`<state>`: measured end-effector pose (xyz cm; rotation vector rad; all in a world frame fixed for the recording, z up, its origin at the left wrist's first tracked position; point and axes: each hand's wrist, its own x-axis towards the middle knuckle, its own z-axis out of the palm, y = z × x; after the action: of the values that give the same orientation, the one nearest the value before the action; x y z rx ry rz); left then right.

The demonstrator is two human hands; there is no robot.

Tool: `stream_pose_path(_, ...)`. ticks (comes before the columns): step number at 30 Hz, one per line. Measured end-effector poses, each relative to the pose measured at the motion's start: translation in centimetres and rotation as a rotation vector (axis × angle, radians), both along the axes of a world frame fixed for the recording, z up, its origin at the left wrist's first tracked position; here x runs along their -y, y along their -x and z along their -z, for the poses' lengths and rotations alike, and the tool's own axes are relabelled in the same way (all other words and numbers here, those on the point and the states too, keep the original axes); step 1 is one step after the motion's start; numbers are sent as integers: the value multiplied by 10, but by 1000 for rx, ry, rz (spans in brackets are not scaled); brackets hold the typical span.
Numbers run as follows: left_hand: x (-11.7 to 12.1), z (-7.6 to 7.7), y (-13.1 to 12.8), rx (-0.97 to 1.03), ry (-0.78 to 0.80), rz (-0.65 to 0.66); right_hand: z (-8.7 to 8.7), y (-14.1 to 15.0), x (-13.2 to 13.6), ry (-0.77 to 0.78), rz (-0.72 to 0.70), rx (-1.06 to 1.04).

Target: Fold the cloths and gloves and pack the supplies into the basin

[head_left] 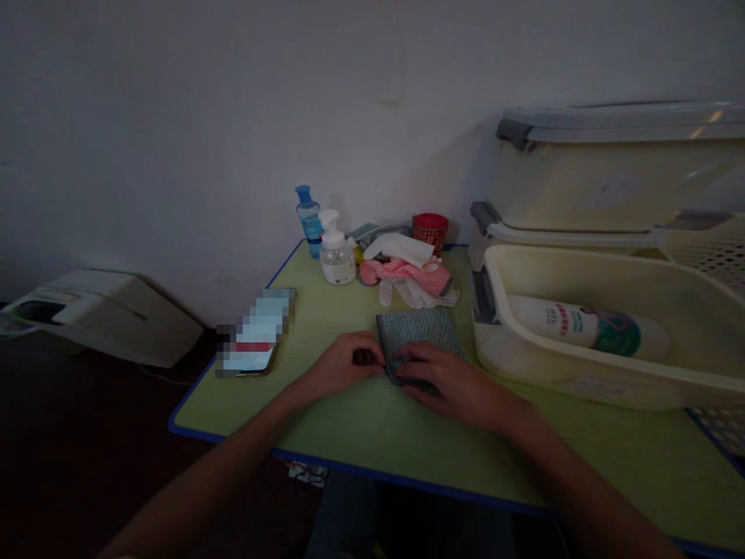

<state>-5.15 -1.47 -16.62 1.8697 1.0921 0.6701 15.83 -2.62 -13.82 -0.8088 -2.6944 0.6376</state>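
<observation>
A grey-blue folded cloth (424, 330) with a dark stitched border lies flat on the light green table (326, 419). At its left edge is my left hand (349, 363), its fingers curled and the thumb and fingertips pinching the cloth's border. My right hand (445, 380) rests over the lower part of the cloth with its fingers apart and slightly bent, covering the near edge. Behind the cloth lies a heap of a pink cloth (401, 273) and white gloves (399, 248).
A phone (256, 334) lies on the left. A pump bottle (337, 252), a blue bottle (310, 221) and a red woven cup (431, 227) stand at the back. On the right, an open cream bin (594, 380) holds a white bottle (582, 326), with a lidded box (582, 186) behind.
</observation>
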Motion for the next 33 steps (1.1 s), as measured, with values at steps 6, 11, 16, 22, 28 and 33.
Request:
stream_pose_path(6,-4,-6,-9,36,-258,-165,7,8,9,-294,-15,173)
stream_pose_path(11,-17,-11,-35,-113,-359,-11,12,12,13,-432,-18,260)
stream_pose_path(16,-23,2,-51,-278,-371,134,5,6,15,-314,-25,191)
stream_pose_path(22,-12,6,-49,-637,-489,236,6,-3,8,-285,280,-54)
stream_pose_path(28,-8,-2,-37,-733,-515,288,16,-3,-3,-224,425,-153)
stream_pose_path(33,-7,0,-23,-761,-525,327,28,-2,-7,-232,366,118)
